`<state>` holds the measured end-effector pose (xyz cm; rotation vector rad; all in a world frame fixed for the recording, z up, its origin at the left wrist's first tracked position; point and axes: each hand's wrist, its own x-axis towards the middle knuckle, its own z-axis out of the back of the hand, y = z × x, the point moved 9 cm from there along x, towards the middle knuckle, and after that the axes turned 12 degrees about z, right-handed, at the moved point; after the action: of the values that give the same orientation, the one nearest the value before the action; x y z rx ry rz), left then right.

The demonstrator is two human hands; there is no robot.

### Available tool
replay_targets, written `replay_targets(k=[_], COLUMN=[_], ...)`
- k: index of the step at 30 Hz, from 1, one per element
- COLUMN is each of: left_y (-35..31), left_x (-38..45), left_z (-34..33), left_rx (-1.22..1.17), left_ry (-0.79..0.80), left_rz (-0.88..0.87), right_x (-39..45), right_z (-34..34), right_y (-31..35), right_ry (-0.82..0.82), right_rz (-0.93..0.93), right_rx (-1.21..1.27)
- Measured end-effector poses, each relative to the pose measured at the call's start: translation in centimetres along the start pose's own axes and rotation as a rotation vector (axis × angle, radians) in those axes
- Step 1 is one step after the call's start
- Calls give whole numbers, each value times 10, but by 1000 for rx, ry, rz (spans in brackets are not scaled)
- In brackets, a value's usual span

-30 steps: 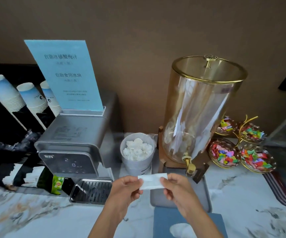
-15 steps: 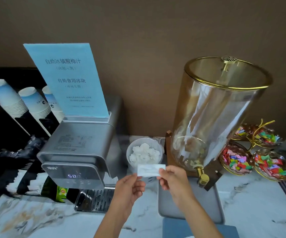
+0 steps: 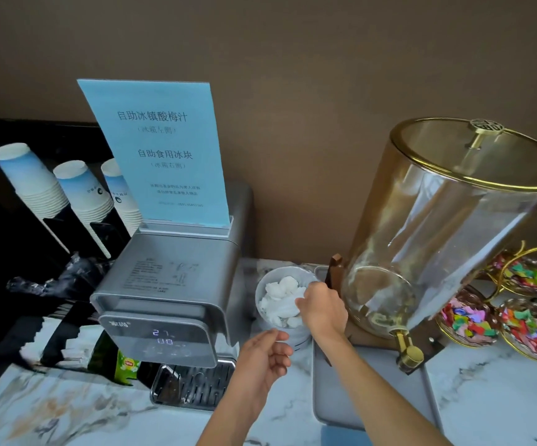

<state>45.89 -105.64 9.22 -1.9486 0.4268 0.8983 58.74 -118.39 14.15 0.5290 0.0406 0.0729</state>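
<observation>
A white cup [image 3: 296,336] filled with small white packets [image 3: 280,294] stands between the silver machine and the glass dispenser. My right hand [image 3: 323,310] reaches over the cup's right rim, fingers curled down into it, pinching a white packet among the others. The fingertips are partly hidden. My left hand [image 3: 262,355] hovers just in front of the cup, fingers loosely curled, holding nothing.
A silver water machine [image 3: 170,291] with a blue sign [image 3: 157,149] stands at the left, with stacked paper cups [image 3: 32,178] behind it. The big glass drink dispenser [image 3: 447,236] sits on a grey tray [image 3: 350,410]. Candy bowls [image 3: 466,320] fill the right edge.
Both hands held a white packet in front of the cup. My left hand has let go and dropped back; my right hand has carried the packet forward into the cup.
</observation>
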Motion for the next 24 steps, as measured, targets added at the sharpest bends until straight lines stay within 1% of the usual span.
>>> replay_targets(k=[3,5,8,12,16,21,24], left_y=[-2,-4,-6,-7,-8,-14,-20], left_x=[0,-1,-3,-5,-6,-10,-14], left_z=[2,2,3,5,6,0,-5], left_rx=[-1,-4,-8,-12,0,24,35], left_ry=[8,10,13,15,12,27,32], left_rz=[-10,-16,-21,-28,-36,-84,-122], right_x=[0,0,0,-3,-6,-18,-28], right_z=[-1,-5,-9,-7,0,14,22], right_y=[12,15,16,16,15,-7,-15], right_ry=[-27,-9,10,-17,-79,-177,-212], right_rz=[107,137,157,161,154,63,77], right_rx=[-156,-217,-258,-241,-130,161,298])
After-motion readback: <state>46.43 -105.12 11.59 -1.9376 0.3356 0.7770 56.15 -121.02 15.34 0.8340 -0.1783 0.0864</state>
